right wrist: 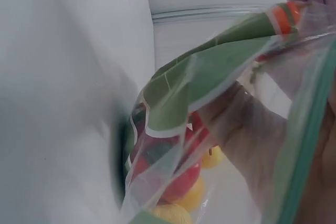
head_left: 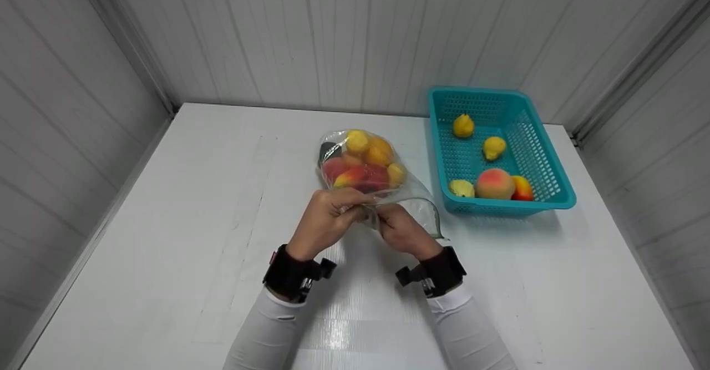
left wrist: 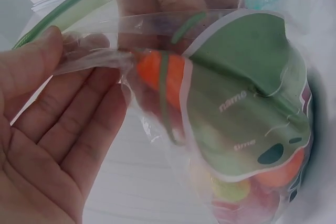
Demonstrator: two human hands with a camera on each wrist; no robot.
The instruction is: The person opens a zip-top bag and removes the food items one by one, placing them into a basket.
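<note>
A clear zip bag (head_left: 413,189) with a green zip strip lies on the white table, filled with toy-like fruit. Through its film show a yellow fruit (head_left: 356,140), an orange one (head_left: 379,151), a red-yellow mango (head_left: 349,177) and a dark item (head_left: 329,150). My left hand (head_left: 331,217) pinches the bag's mouth edge between thumb and fingers. My right hand (head_left: 404,231) is at the mouth; its fingers (right wrist: 228,114) show through the film beside a red fruit (right wrist: 181,182). Whether they grip anything is hidden. Green printing (left wrist: 241,98) covers part of the bag.
A teal perforated basket (head_left: 510,206) stands at the back right. Inside are two yellow pears (head_left: 463,126), a peach (head_left: 495,184), a red-yellow mango (head_left: 522,188) and a pale yellow-green fruit (head_left: 461,188). Ribbed white walls (head_left: 277,37) border the table (head_left: 166,237).
</note>
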